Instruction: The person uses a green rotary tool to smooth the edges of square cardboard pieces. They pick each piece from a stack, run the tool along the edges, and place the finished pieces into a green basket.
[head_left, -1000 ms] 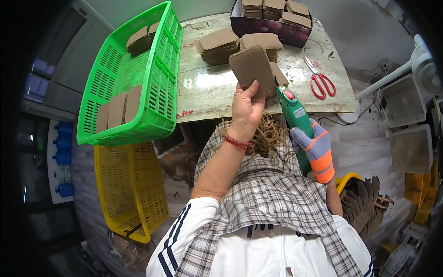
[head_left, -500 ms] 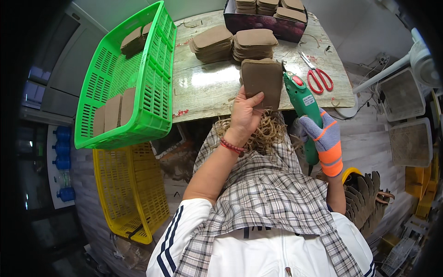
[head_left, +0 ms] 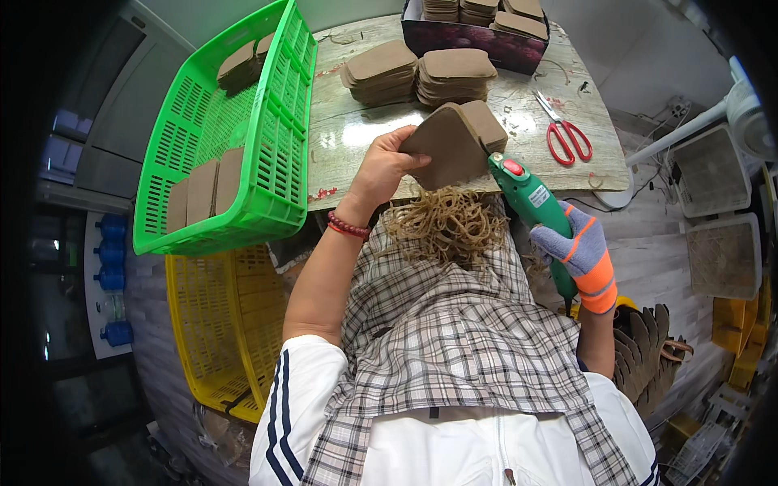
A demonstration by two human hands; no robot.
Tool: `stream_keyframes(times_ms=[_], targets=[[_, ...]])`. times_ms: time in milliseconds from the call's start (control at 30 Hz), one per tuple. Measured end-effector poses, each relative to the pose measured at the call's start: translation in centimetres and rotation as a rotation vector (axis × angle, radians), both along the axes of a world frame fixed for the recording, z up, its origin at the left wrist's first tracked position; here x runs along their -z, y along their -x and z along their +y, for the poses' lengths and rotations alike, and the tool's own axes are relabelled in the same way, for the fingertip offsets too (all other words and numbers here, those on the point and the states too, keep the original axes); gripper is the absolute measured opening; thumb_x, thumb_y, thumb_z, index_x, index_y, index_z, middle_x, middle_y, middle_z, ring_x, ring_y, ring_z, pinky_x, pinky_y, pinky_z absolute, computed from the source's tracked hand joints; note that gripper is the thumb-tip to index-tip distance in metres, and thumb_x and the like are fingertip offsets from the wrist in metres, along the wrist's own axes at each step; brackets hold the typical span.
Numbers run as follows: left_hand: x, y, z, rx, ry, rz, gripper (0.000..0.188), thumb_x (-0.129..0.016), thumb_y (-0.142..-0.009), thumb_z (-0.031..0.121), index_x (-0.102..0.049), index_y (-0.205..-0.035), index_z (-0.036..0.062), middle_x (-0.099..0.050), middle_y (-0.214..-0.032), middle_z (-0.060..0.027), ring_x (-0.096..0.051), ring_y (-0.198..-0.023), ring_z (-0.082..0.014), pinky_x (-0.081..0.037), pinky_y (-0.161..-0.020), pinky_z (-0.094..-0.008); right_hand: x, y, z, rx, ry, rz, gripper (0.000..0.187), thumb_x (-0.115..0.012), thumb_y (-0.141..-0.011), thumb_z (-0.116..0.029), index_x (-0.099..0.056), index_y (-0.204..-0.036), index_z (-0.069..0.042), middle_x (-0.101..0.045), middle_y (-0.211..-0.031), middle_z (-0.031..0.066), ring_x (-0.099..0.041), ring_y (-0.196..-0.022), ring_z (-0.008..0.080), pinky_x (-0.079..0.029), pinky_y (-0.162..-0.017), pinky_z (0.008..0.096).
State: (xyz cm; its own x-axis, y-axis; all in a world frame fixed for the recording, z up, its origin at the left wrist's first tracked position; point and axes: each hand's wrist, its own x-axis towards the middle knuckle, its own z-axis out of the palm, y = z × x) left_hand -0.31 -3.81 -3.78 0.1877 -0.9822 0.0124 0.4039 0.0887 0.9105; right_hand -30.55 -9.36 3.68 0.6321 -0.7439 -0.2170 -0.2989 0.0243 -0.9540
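Observation:
My bare left hand grips a brown rounded-corner pad by its left side, holding it tilted at the table's near edge. Another brown stack shows behind it. My right hand, in a grey and orange glove, is wrapped around a green handheld power cutter with a red switch. The cutter's tip is close to the pad's right edge; whether it touches cannot be made out. On my plaid apron lies a tangled heap of thin brown offcut strips.
Two pad stacks stand farther back on the table, before a dark box of pads. Red-handled scissors lie at right. A green crate with pads stands left, above a yellow crate. A white stand rises at right.
My left hand has moved left and turned the pad from upright to slanted, uncovering the stack behind it. My right hand and the cutter have shifted slightly right and down.

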Motion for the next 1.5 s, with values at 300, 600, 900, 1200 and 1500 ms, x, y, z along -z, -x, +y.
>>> stream_keyframes(times_ms=[300, 600, 900, 1200, 1500], targets=[[0.9, 1.4, 1.5, 0.096, -0.185, -0.046, 0.039, -0.06, -0.075, -0.01, -0.061, -0.113, 0.0002, -0.065, -0.1, -0.0035, -0.06, -0.088, -0.0113, -0.049, -0.081, -0.0261, 0.4, -1.0, 0.1, -0.011, 0.072, 0.062, 0.035, -0.072, -0.078, -0.018, -0.06, -0.105, 0.001, -0.06, -0.071, 0.0002, -0.053, -0.058, 0.0046, -0.042, -0.052, 0.0203], [-1.1, -0.8, 2.4, -0.037, -0.101, -0.441, 0.034, -0.063, -0.071, -0.011, -0.056, -0.101, 0.003, -0.06, -0.09, 0.0002, -0.056, -0.085, -0.008, -0.046, -0.077, -0.0227, 0.6, -1.4, 0.0, -0.079, -0.048, 0.033, 0.03, -0.07, -0.08, -0.017, -0.059, -0.101, 0.002, -0.058, -0.069, 0.0001, -0.052, -0.057, 0.0045, -0.042, -0.052, 0.0206], [-0.6, -2.5, 2.9, -0.203, -0.041, -0.199, 0.024, -0.069, -0.071, -0.008, -0.062, -0.091, 0.004, -0.066, -0.084, -0.0014, -0.06, -0.075, -0.0083, -0.048, -0.072, -0.0224, 1.4, -1.6, 0.1, -0.127, -0.141, 0.047, 0.031, -0.073, -0.078, -0.02, -0.061, -0.098, 0.0, -0.058, -0.067, -0.0009, -0.051, -0.057, 0.004, -0.041, -0.051, 0.0199], [-1.1, -1.9, 2.7, -0.073, -0.082, -0.356, 0.025, -0.067, -0.072, -0.007, -0.062, -0.096, 0.0008, -0.065, -0.088, -0.002, -0.06, -0.08, -0.0086, -0.049, -0.073, -0.0225, 1.8, -1.9, 0.6, -0.188, -0.13, 0.103, 0.027, -0.069, -0.079, -0.016, -0.06, -0.098, 0.0, -0.058, -0.07, -0.0003, -0.051, -0.058, 0.0044, -0.042, -0.052, 0.0204], [-2.6, 0.6, 2.3, 0.164, -0.181, -0.447, 0.056, -0.066, -0.069, -0.011, -0.049, -0.12, 0.0037, -0.061, -0.083, -0.0038, -0.058, -0.08, -0.0082, -0.046, -0.073, -0.021, 2.1, -2.2, 0.5, -0.194, -0.109, 0.093, 0.035, -0.075, -0.077, -0.022, -0.062, -0.102, 0.0, -0.061, -0.072, -0.0001, -0.052, -0.062, 0.0028, -0.043, -0.054, 0.0193]])
